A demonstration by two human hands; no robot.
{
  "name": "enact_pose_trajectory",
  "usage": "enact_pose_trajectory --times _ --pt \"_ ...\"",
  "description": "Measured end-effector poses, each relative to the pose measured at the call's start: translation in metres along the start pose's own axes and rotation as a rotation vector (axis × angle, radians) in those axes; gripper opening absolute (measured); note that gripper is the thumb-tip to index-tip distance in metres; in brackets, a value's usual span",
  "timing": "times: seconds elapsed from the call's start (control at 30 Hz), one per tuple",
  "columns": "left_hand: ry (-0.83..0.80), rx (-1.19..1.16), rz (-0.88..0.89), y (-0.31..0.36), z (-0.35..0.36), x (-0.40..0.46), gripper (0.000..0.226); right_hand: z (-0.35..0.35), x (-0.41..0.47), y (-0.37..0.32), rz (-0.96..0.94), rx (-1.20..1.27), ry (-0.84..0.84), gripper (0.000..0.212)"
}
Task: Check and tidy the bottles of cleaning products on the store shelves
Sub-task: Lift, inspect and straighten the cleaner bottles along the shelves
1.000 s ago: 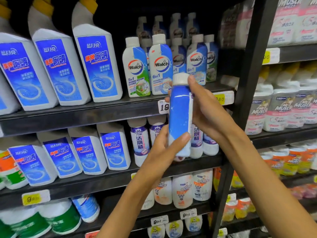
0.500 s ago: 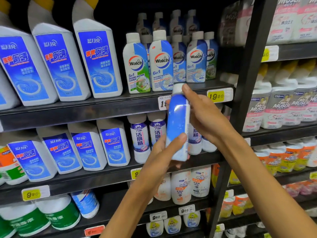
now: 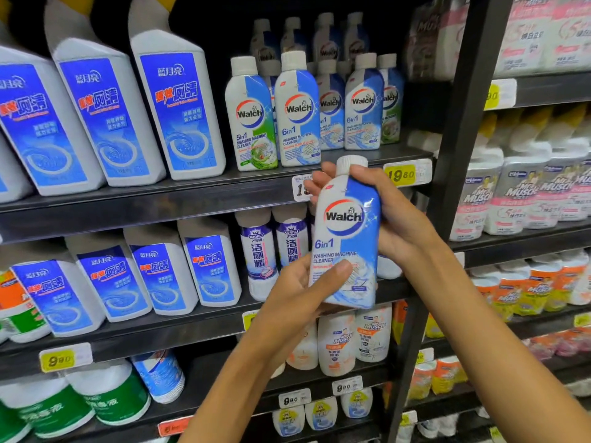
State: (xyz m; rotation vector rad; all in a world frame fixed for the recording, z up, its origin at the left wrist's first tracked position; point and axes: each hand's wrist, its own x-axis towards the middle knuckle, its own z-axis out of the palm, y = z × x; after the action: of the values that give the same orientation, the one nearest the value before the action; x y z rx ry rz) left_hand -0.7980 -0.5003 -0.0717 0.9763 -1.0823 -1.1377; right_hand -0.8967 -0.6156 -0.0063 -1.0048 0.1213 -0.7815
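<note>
Holding the Walch 6in1 washing machine cleaner bottle point(image 3: 347, 238) in front of the shelving, both hands support it at frame centre with its label facing the camera and its white cap point(image 3: 351, 164) at 12 o'clock. The left hand point(image 3: 297, 294) grips the lower body from 8 o'clock, thumb laid across the label. The right hand point(image 3: 388, 212) wraps the shoulder and upper back from 2 o'clock, fingers curled behind the neck. The bottle tilts slightly, clear of every shelf. Its likely home is the upper shelf point(image 3: 198, 199) at 12 o'clock, where matching Walch bottles point(image 3: 297, 113) stand in rows just right of the large blue-labelled toilet cleaner bottles point(image 3: 176, 107). A yellow price tag point(image 3: 403, 174) sits on the shelf edge behind the right hand. Handling judgement: the body is rigid plastic under a glossy shrink sleeve, so it is probably moderately heavy if full and somewhat slippery. Grip around the waist or shoulder, not by the cap alone. The narrow base suggests it may tip neighbouring bottles when set down.
</note>
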Motion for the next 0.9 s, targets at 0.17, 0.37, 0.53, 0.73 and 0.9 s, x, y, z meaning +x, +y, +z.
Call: enact_pose_trajectory --times 0.17,0.37,0.53,0.73,0.9 --pt "0.25 0.115 0.196 -0.002 0.002 0.005 0.053 0.004 -0.01 -0.002 -0.072 -0.456 0.08 0.031" --pt "0.244 0.244 0.348 -0.005 -0.008 0.014 0.049 0.006 -0.02 -0.006 -0.251 -0.438 -0.102 0.046" --pt "0.248 0.442 0.488 0.011 -0.024 0.02 0.054 -0.004 -0.03 -0.007 -0.339 -0.433 -0.279 0.06" --pt "0.225 0.528 0.477 0.014 -0.027 0.015 0.057 -0.004 -0.035 -0.007 -0.359 -0.494 -0.281 0.059" --pt "0.154 0.337 0.249 0.005 -0.015 0.006 0.047 0.002 -0.024 -0.008 -0.186 -0.36 -0.212 0.039"
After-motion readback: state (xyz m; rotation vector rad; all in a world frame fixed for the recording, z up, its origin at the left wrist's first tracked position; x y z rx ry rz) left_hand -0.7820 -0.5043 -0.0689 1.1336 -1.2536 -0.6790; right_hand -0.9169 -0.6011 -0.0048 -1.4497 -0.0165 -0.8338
